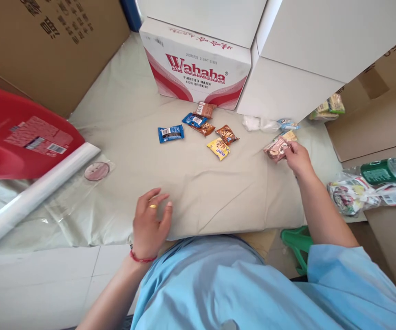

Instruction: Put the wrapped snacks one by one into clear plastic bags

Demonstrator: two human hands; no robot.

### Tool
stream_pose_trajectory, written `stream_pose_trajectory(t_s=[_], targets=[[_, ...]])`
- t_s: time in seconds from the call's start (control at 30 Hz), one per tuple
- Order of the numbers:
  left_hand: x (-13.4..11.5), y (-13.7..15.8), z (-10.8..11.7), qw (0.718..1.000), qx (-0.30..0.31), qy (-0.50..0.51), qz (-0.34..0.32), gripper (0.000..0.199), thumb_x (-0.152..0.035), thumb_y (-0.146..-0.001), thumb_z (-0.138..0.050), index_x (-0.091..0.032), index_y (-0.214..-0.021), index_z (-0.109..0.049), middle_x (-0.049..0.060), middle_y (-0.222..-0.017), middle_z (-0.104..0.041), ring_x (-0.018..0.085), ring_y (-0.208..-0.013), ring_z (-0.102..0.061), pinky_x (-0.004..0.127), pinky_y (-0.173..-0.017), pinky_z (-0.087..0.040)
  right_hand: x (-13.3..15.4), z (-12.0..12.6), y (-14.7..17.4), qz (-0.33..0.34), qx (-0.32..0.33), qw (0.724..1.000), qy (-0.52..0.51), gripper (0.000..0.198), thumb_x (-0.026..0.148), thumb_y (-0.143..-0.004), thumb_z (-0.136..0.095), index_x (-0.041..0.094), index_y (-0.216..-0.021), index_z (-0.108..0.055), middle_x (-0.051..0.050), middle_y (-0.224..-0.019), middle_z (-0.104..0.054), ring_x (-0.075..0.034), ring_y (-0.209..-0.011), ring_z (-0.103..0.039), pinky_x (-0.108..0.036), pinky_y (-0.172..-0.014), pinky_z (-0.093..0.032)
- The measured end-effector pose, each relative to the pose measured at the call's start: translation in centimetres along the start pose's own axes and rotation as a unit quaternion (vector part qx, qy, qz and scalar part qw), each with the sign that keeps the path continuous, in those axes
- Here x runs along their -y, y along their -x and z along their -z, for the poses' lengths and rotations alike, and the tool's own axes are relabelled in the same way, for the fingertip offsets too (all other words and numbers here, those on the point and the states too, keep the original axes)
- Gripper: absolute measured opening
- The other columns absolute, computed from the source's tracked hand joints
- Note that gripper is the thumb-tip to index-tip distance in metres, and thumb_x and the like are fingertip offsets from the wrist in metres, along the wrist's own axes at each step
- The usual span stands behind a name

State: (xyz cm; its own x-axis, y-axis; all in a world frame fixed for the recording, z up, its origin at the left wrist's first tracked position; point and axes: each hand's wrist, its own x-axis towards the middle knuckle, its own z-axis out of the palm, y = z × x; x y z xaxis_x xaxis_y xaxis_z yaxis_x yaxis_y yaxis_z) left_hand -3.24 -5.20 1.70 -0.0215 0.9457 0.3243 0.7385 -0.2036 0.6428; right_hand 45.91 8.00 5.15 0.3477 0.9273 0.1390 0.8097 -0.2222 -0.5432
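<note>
My right hand (298, 158) pinches a pinkish-brown snack packet (276, 149) at the right of the cloth-covered table. Partly behind it lies a pale yellow packet (290, 136). My left hand (152, 222), with a gold ring and a red bracelet, hovers near the front edge, fingers loosely apart and nothing in them. Toward the middle lie a blue packet (170, 133), a second blue packet (194, 120) overlapping brown ones (205, 109), a brown cookie packet (227, 134) and a yellow packet (219, 149) touching it.
A white Wahaha carton (198, 68) and plain white boxes (297, 87) stand at the back. At left are a red jug (29, 133) and a clear film roll (46, 192). Bottles (387, 170) and a wrapped bag (351, 196) lie at right. A green stool (297, 245) is below.
</note>
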Motion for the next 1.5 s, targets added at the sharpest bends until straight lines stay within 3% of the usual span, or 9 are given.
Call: stream_pose_trajectory(t_s=[0.1, 0.23, 0.47, 0.63, 0.8, 0.9, 1.17, 1.37, 1.5], targets=[[2.3, 0.7, 0.4, 0.998, -0.033, -0.056, -0.007, 0.025, -0.033, -0.098, -0.060, -0.016, -0.111, -0.071, 0.019, -0.131, -0.066, 0.033, -0.123, -0.063, 0.051, -0.104, -0.052, -0.5, -0.4, -2.3, -0.055, 0.041, 0.991, 0.116, 0.039, 0.038, -0.096, -0.051, 0.012, -0.115, -0.073, -0.020, -0.109, -0.075, -0.033, -0.102, -0.067, -0.045, -0.091, -0.052], [3.7, 1.5, -0.6, 0.991, -0.052, -0.108, -0.058, 0.016, -0.024, -0.096, -0.061, -0.016, -0.105, -0.071, 0.017, -0.116, -0.072, 0.032, -0.115, -0.067, 0.049, -0.101, -0.052, 1.7, -1.0, -2.3, 0.033, -0.010, 0.961, 0.274, 0.034, 0.036, -0.098, -0.053, 0.013, -0.113, -0.074, -0.024, -0.127, -0.066, -0.042, -0.126, -0.053, -0.055, -0.100, -0.046], [3.2, 1.3, -1.2, 0.978, -0.063, -0.167, -0.107, 0.011, -0.019, -0.093, -0.062, -0.017, -0.101, -0.070, 0.015, -0.110, -0.075, 0.031, -0.108, -0.069, 0.045, -0.094, -0.052, 4.5, -1.6, -7.0, 0.088, -0.011, 0.968, 0.235, 0.063, 0.022, -0.092, -0.054, 0.023, -0.155, -0.049, -0.016, -0.167, -0.034, -0.037, -0.129, -0.056, -0.053, -0.101, -0.051], [3.2, 1.4, -1.3, 0.981, -0.069, -0.157, -0.095, 0.013, -0.018, -0.094, -0.060, -0.017, -0.101, -0.071, 0.014, -0.110, -0.076, 0.031, -0.109, -0.069, 0.045, -0.095, -0.052, 5.0, -3.6, -8.3, 0.065, 0.056, 0.972, 0.220, 0.041, 0.014, -0.087, -0.051, 0.012, -0.123, -0.071, -0.023, -0.135, -0.064, -0.038, -0.122, -0.063, -0.053, -0.106, -0.049], [2.6, 1.9, -0.8, 0.997, -0.068, -0.036, -0.013, 0.015, -0.026, -0.096, -0.058, -0.020, -0.096, -0.072, 0.011, -0.104, -0.076, 0.026, -0.105, -0.070, 0.043, -0.096, -0.053, 7.5, -4.1, -0.5, 0.176, -0.074, 0.980, 0.054, 0.034, 0.020, -0.089, -0.045, 0.018, -0.110, -0.071, -0.018, -0.122, -0.070, -0.032, -0.121, -0.064, -0.051, -0.107, -0.050], [0.6, 1.5, -0.4, 0.986, -0.024, 0.119, 0.113, 0.025, -0.039, -0.100, -0.055, -0.021, -0.094, -0.070, 0.008, -0.095, -0.073, 0.021, -0.091, -0.069, 0.036, -0.084, -0.056, 9.9, -4.1, 6.7, 0.285, 0.004, 0.957, -0.047, 0.024, 0.024, -0.091, -0.052, 0.025, -0.102, -0.073, -0.012, -0.125, -0.071, -0.028, -0.122, -0.065, -0.049, -0.111, -0.049], [-5.1, -2.6, -3.4, 0.740, 0.142, 0.526, 0.394, 0.065, -0.079, -0.083, -0.058, -0.020, -0.108, -0.063, 0.010, -0.111, -0.066, 0.021, -0.096, -0.066, 0.032, -0.071, -0.059, 14.2, -6.5, 17.5, 0.346, 0.186, 0.893, -0.221, 0.028, 0.022, -0.099, -0.050, 0.031, -0.093, -0.076, -0.009, -0.126, -0.074, -0.023, -0.115, -0.070, -0.043, -0.093, -0.060], [-5.0, -3.4, -4.0, 0.757, 0.122, 0.519, 0.377, 0.036, -0.045, -0.071, -0.082, -0.021, -0.077, -0.057, -0.004, -0.074, -0.057, 0.012, -0.068, -0.053, 0.024, -0.064, -0.045, 13.8, -7.5, 18.5, 0.387, 0.173, 0.864, -0.271, 0.031, 0.013, -0.097, -0.050, 0.030, -0.096, -0.076, -0.009, -0.131, -0.072, -0.022, -0.114, -0.070, -0.043, -0.093, -0.060], [-4.2, -3.1, -3.7, 0.800, 0.008, 0.489, 0.346, 0.034, -0.044, -0.073, -0.080, -0.022, -0.077, -0.055, -0.005, -0.073, -0.057, 0.012, -0.069, -0.053, 0.025, -0.068, -0.045, 12.9, -6.8, 17.9, 0.254, 0.138, 0.914, -0.285, 0.022, 0.022, -0.097, -0.055, 0.027, -0.092, -0.075, -0.009, -0.137, -0.066, -0.021, -0.103, -0.069, -0.043, -0.088, -0.062]])
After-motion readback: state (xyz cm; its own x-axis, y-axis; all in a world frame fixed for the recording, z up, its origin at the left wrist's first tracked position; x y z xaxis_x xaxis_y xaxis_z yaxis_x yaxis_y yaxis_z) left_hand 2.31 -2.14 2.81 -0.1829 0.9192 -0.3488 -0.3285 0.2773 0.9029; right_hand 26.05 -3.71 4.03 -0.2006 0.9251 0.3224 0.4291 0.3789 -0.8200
